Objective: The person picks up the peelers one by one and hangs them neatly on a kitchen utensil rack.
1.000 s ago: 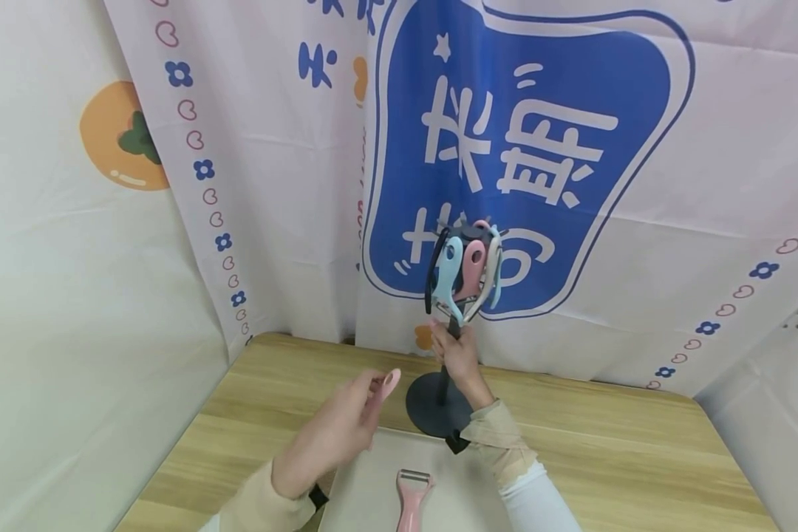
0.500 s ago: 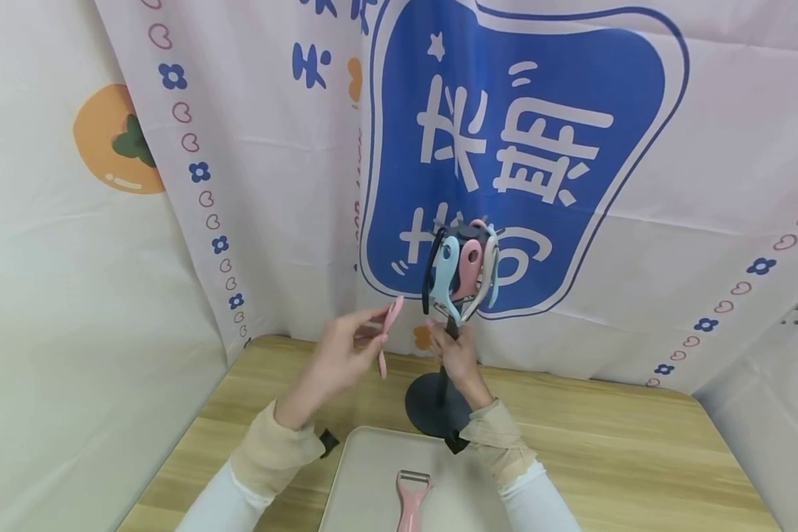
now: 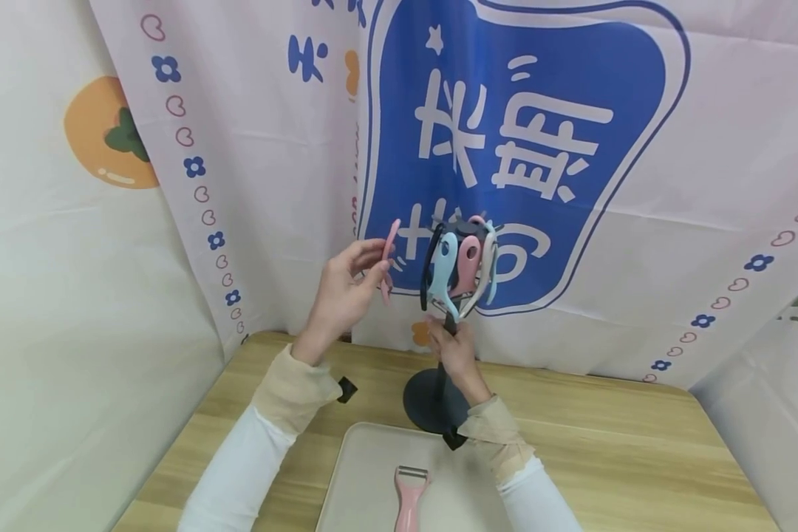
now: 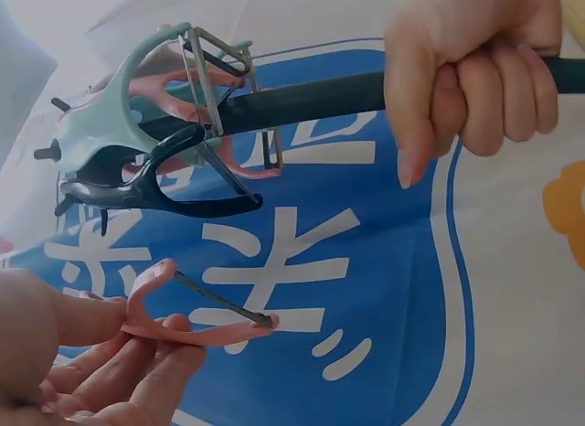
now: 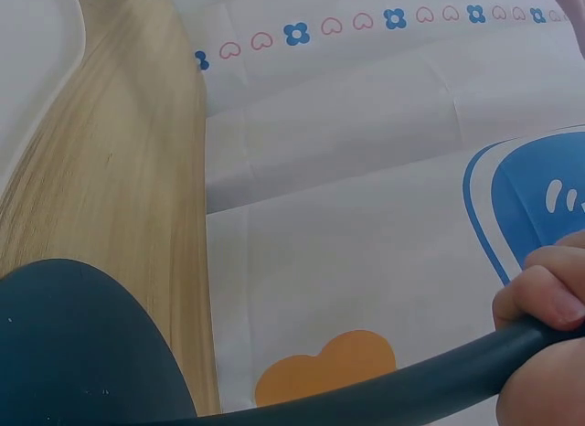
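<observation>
My left hand (image 3: 347, 290) pinches a pink peeler (image 3: 389, 251) between thumb and fingers, just left of the rack's top. In the left wrist view the blade end of this peeler (image 4: 196, 333) points away from the fingers. My right hand (image 3: 457, 352) grips the dark post (image 4: 320, 99) of a peeler stand below its head. Around the head hang several peelers, among them a light blue peeler (image 3: 444, 266), a pink peeler (image 3: 468, 264), a white peeler (image 3: 486, 275) and a black peeler (image 4: 155, 184). The stand's round base (image 5: 78, 344) rests on the wooden table.
A beige tray (image 3: 359, 473) lies at the table's front, close before the stand base, with another pink peeler (image 3: 409, 496) on it. Behind the wooden table (image 3: 592, 436) hangs a printed cloth (image 3: 292, 192). Black wrist cameras sit at both cuffs.
My left hand has risen from over the tray to the height of the hanging peelers, carrying the pink peeler, now more upright. My right hand stays on the post.
</observation>
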Action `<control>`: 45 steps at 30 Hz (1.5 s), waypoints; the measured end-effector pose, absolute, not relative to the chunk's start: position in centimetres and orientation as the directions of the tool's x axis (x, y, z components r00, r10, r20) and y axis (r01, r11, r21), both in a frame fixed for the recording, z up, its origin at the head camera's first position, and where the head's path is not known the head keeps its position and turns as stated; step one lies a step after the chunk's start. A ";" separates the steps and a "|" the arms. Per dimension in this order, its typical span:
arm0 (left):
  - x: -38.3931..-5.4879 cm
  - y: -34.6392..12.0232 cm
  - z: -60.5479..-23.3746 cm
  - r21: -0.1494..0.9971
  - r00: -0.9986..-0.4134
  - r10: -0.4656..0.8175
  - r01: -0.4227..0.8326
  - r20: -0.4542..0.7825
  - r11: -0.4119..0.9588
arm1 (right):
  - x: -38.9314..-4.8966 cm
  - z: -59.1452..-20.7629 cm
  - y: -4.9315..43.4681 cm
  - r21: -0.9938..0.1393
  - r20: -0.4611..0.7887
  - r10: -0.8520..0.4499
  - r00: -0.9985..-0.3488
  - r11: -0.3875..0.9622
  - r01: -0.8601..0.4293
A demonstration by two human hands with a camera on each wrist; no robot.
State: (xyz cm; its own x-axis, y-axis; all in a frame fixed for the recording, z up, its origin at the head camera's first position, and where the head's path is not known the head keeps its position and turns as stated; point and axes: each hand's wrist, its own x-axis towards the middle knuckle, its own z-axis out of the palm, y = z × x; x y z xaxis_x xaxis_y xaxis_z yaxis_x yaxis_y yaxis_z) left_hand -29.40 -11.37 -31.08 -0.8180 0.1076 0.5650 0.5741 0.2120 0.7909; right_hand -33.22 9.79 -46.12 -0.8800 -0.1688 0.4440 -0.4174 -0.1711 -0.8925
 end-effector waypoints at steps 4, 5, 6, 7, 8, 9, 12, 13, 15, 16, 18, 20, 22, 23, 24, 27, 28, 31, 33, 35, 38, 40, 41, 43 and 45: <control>-30.3 -10.9 -30.8 0.770 -0.796 0.091 0.602 0.598 0.211 | -33.2 -46.1 9.8 -0.885 0.456 -0.168 -0.874 -0.188 -0.425; -30.5 -10.8 -30.7 0.761 -0.787 0.084 0.613 0.611 0.211 | -33.2 -46.1 9.8 -0.886 0.455 -0.167 -0.875 -0.188 -0.424; -30.7 -10.6 -30.6 0.754 -0.779 0.079 0.624 0.622 0.205 | -33.2 -46.1 9.8 -0.886 0.453 -0.165 -0.876 -0.188 -0.423; -30.8 -10.5 -30.5 0.750 -0.773 0.073 0.631 0.630 0.198 | -33.2 -46.0 9.8 -0.886 0.453 -0.164 -0.876 -0.189 -0.423; -31.0 -10.3 -30.4 0.748 -0.766 0.069 0.639 0.639 0.180 | -33.2 -46.0 9.8 -0.887 0.452 -0.162 -0.877 -0.188 -0.422; -31.1 -10.1 -30.3 0.746 -0.762 0.066 0.646 0.645 0.163 | -33.2 -46.0 9.8 -0.888 0.449 -0.161 -0.879 -0.188 -0.420; -31.5 -9.5 -30.4 0.742 -0.750 0.060 0.660 0.658 0.120 | -33.2 -45.9 9.8 -0.892 0.442 -0.161 -0.882 -0.183 -0.414; -31.6 -9.2 -30.4 0.741 -0.748 0.061 0.663 0.661 0.108 | -33.2 -45.9 9.7 -0.893 0.441 -0.160 -0.883 -0.180 -0.413; -31.8 -8.8 -30.5 0.737 -0.742 0.068 0.670 0.666 0.090 | -33.2 -45.9 9.7 -0.893 0.442 -0.153 -0.884 -0.173 -0.416; -31.8 -8.5 -30.6 0.736 -0.740 0.070 0.672 0.668 0.085 | -33.2 -45.8 9.7 -0.892 0.443 -0.149 -0.884 -0.167 -0.419; -32.0 -8.1 -30.7 0.733 -0.737 0.075 0.676 0.672 0.073 | -33.1 -45.8 9.7 -0.890 0.449 -0.146 -0.882 -0.158 -0.427; -32.0 -7.6 -30.9 0.729 -0.731 0.078 0.682 0.678 0.057 | -33.1 -45.8 9.7 -0.886 0.457 -0.143 -0.878 -0.154 -0.437; -32.2 -7.3 -31.0 0.724 -0.725 0.077 0.688 0.684 0.043 | -33.1 -45.8 9.8 -0.884 0.462 -0.143 -0.875 -0.153 -0.441; -32.2 -7.1 -31.0 0.721 -0.721 0.077 0.692 0.689 0.037 | -33.1 -45.9 9.8 -0.883 0.465 -0.143 -0.874 -0.153 -0.444; -32.2 -7.0 -31.1 0.720 -0.720 0.078 0.693 0.689 0.036 | -33.1 -45.9 9.8 -0.881 0.468 -0.143 -0.872 -0.154 -0.447; -32.3 -6.8 -31.1 0.723 -0.724 0.079 0.690 0.686 0.040 | -33.2 -45.9 9.8 -0.877 0.474 -0.145 -0.868 -0.160 -0.453; -32.3 -6.8 -31.1 0.727 -0.728 0.079 0.685 0.681 0.045 | -33.2 -46.0 9.8 -0.878 0.474 -0.149 -0.868 -0.161 -0.452; -32.2 -6.7 -31.2 0.736 -0.737 0.088 0.675 0.670 0.057 | -33.2 -46.0 9.7 -0.882 0.466 -0.160 -0.870 -0.162 -0.442; -32.1 -6.6 -31.2 0.737 -0.739 0.095 0.673 0.667 0.062 | -33.2 -46.1 9.7 -0.886 0.459 -0.165 -0.873 -0.159 -0.435; -32.1 -6.5 -31.1 0.734 -0.736 0.106 0.676 0.668 0.066 | -33.2 -46.1 9.6 -0.888 0.456 -0.165 -0.875 -0.155 -0.434; -32.2 -6.3 -31.0 0.727 -0.729 0.117 0.684 0.675 0.066 | -33.3 -46.1 9.7 -0.887 0.458 -0.163 -0.874 -0.153 -0.436; -32.2 -6.2 -30.9 0.724 -0.726 0.125 0.687 0.677 0.063 | -33.3 -46.1 9.7 -0.887 0.458 -0.163 -0.874 -0.154 -0.437; -32.3 -6.1 -30.9 0.723 -0.724 0.128 0.688 0.678 0.061 | -33.3 -46.1 9.7 -0.886 0.459 -0.162 -0.873 -0.154 -0.437; -32.3 -6.0 -30.9 0.727 -0.727 0.130 0.685 0.674 0.057 | -33.3 -46.1 9.7 -0.887 0.458 -0.164 -0.873 -0.149 -0.437; -32.3 -6.0 -31.0 0.736 -0.736 0.132 0.675 0.665 0.058 | -33.3 -46.1 9.8 -0.888 0.458 -0.168 -0.873 -0.138 -0.440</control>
